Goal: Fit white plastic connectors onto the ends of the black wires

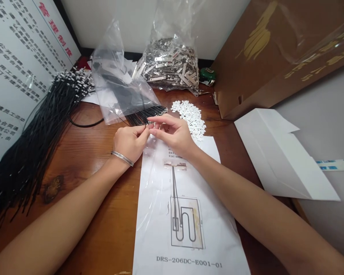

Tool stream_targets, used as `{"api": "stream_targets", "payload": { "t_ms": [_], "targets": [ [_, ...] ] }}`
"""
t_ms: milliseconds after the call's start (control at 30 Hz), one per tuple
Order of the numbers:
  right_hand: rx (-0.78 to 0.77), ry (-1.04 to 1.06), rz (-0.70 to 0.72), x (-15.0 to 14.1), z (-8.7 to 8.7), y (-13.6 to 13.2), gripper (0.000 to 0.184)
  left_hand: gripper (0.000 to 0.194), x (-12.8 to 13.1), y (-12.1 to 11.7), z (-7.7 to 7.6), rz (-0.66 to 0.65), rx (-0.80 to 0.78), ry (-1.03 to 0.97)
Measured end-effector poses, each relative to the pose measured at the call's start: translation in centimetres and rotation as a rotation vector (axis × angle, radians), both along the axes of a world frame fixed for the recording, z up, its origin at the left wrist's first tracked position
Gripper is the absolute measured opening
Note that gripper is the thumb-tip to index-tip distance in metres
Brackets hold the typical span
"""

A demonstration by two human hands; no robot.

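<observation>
My left hand (132, 141), wearing a silver bangle, is closed in a pinch on what looks like a thin black wire. My right hand (174, 133) meets it fingertip to fingertip, thumb and forefinger pressed together; whatever lies between them is too small to make out. Just behind the fingers lies a row of black wires (145, 114) with metal terminals at their ends, partly under a clear plastic bag (110, 72). Beyond my right hand spreads a pile of small white plastic connector housings (190, 119). Under both wrists is a printed drawing sheet (154, 221) in a clear cover.
A thick bundle of black wires with white ends (43, 133) lies at the left. A bag of metal strips (172, 63) and a green tape measure (208, 76) stand at the back. To the right are a brown box (246, 72) and folded white card (278, 160).
</observation>
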State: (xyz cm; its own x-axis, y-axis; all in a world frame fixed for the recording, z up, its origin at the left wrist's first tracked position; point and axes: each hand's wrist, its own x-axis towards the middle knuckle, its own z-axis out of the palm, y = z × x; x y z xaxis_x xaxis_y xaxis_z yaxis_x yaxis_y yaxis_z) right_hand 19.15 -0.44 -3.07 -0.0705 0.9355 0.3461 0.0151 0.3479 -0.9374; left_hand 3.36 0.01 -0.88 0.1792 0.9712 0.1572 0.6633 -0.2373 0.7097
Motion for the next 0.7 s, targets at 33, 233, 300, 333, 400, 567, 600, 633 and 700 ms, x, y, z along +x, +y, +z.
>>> {"api": "stream_targets", "payload": {
  "t_ms": [33,233,300,333,400,567,600,633,700],
  "targets": [
    [0.011,-0.036,0.004,0.0,0.0,0.0,0.024,0.034,0.0,0.0,0.1,-0.004,-0.002,0.046],
    [-0.027,-0.027,0.025,0.3,-0.1,0.4,0.01,0.036,0.0,0.0,0.3,-0.048,-0.003,0.178],
    [-0.117,0.112,0.047,0.4,-0.1,0.6,0.017,0.034,0.1,0.0,0.1,-0.047,0.003,0.137],
    [-0.174,0.201,0.047,0.4,-0.1,0.7,0.022,0.034,0.1,0.0,0.0,-0.044,0.012,0.11],
    [-0.273,0.386,-0.004,0.6,0.1,0.9,0.028,0.04,0.1,0.0,-0.1,-0.038,0.038,0.065],
    [-0.39,0.639,-0.206,0.7,0.6,1.5,0.022,0.041,-0.1,-0.2,-0.1,-0.127,0.059,0.043],
    [-0.401,0.66,-0.234,0.7,0.6,1.5,0.021,0.042,-0.2,-0.3,0.0,-0.189,0.06,0.036],
    [-0.405,0.672,-0.256,0.7,0.6,1.6,0.02,0.042,-0.3,-0.3,0.0,-0.273,0.062,0.018],
    [-0.402,0.681,-0.272,0.6,0.6,1.7,0.022,0.041,-0.4,-0.3,0.1,-0.491,0.065,-0.048]
  ]
}}
